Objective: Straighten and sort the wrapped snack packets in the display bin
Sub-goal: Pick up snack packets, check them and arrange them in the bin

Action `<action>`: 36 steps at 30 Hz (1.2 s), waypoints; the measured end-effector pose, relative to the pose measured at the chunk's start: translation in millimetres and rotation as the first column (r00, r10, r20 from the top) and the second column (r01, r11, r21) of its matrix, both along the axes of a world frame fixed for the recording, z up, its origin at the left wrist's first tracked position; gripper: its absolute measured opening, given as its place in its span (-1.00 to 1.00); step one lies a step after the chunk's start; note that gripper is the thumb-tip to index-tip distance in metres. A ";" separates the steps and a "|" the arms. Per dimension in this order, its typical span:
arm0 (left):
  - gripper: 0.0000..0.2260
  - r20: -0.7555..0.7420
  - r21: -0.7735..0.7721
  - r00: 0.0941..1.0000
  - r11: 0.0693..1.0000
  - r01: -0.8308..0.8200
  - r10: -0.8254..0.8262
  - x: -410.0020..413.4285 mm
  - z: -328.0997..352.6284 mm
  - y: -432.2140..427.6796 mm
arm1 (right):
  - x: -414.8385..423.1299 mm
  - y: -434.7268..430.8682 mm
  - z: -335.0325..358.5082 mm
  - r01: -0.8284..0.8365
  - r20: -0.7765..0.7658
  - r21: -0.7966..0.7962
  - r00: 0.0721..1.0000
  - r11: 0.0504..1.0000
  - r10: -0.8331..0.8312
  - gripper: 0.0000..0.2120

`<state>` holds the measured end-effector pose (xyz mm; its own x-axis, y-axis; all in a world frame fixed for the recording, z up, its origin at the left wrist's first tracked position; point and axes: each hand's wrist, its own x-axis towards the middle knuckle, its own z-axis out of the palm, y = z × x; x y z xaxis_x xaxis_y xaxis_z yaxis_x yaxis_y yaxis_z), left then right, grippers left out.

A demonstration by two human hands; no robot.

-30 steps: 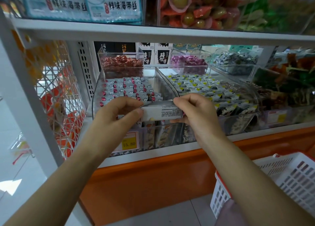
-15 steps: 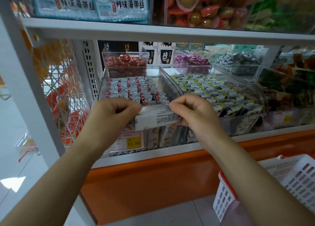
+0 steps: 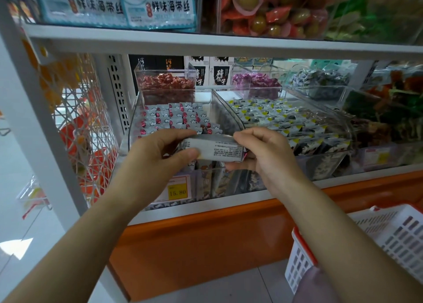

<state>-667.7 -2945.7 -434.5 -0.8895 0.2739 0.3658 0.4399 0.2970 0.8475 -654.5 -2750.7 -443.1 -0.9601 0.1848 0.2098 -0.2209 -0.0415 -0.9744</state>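
Note:
A clear plastic display bin (image 3: 137, 110) on the middle shelf holds rows of grey wrapped snack packets with red marks (image 3: 176, 117). In front of the bin's near edge I hold a grey stack of these packets (image 3: 219, 150), its printed back facing me. My left hand (image 3: 158, 156) grips its left end with thumb under and fingers over. My right hand (image 3: 263, 156) pinches its right end. The stack hides the bin's front rim.
A second clear bin (image 3: 338, 128) to the right holds grey packets with yellow marks. Smaller bins of red (image 3: 166, 83) and purple sweets (image 3: 256, 83) stand behind. A yellow price tag (image 3: 177, 191) reads 15.80. A white basket (image 3: 389, 234) sits at lower right. The upper shelf (image 3: 206, 43) overhangs.
Both hands have stayed on the stack at the bin's front edge, shifting it slightly. The stack has tilted so its printed face shows more. The camera has drifted a little.

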 end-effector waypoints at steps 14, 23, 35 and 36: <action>-0.61 -0.155 0.016 0.953 0.965 -0.261 0.260 -11.5 -1.6 -3.5 | -1.0 -13.4 -4.4 0.068 -0.142 0.022 0.988 0.997 -0.065 -0.73; -0.49 -0.435 -0.695 0.883 0.557 -0.455 0.179 -36.6 -10.0 -13.7 | -45.8 -22.9 18.6 0.199 -0.187 0.043 0.964 0.979 -0.188 -0.80; -0.27 -0.467 -0.822 0.881 0.330 -0.464 0.073 -40.1 -14.9 -14.8 | -106.4 -57.7 29.9 0.208 -0.228 0.498 0.968 0.842 -0.104 -0.65; -0.28 -0.470 -0.821 0.880 0.332 -0.464 0.069 -39.5 -15.5 -15.3 | -108.1 -57.9 29.0 0.206 -0.222 0.526 0.970 0.825 -0.101 -0.67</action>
